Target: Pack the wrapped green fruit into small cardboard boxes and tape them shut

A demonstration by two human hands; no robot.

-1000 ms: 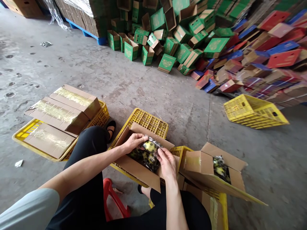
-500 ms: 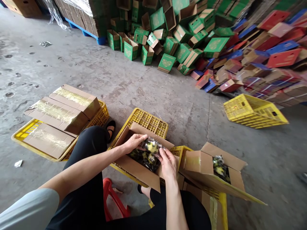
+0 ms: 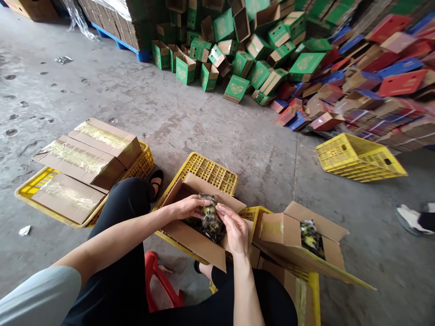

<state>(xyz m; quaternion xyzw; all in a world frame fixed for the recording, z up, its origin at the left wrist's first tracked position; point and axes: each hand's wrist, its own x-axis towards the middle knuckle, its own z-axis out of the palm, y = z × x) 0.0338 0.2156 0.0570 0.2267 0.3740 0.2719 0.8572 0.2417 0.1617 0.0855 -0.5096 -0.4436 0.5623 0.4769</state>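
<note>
A clear plastic packet (image 3: 208, 209) with something yellow-green and dark inside is held up between my two hands. My left hand (image 3: 190, 207) grips its left side, thumb on top. On its right edge, my right hand (image 3: 234, 226) pinches with thumb and fingertips. Just below lies an open cardboard box (image 3: 193, 237) that contains more such packets (image 3: 213, 228), partly hidden by my hands. The box rests on an upturned yellow crate (image 3: 210, 174). To the right, another open cardboard box (image 3: 277, 228) holds similar packets (image 3: 311, 237).
At left, taped cartons (image 3: 78, 158) fill a yellow crate (image 3: 25, 192). Another yellow crate (image 3: 360, 158) stands at right. Piled green boxes (image 3: 238, 86) and red and blue boxes (image 3: 401, 81) lie behind. A red stool (image 3: 163, 283) is beneath me; another person's shoe (image 3: 409, 217) shows at right.
The packet has turned from lying crosswise to more upright and shifted slightly left. My right hand has moved left and up with it. Another person's foot has come into view at right.
</note>
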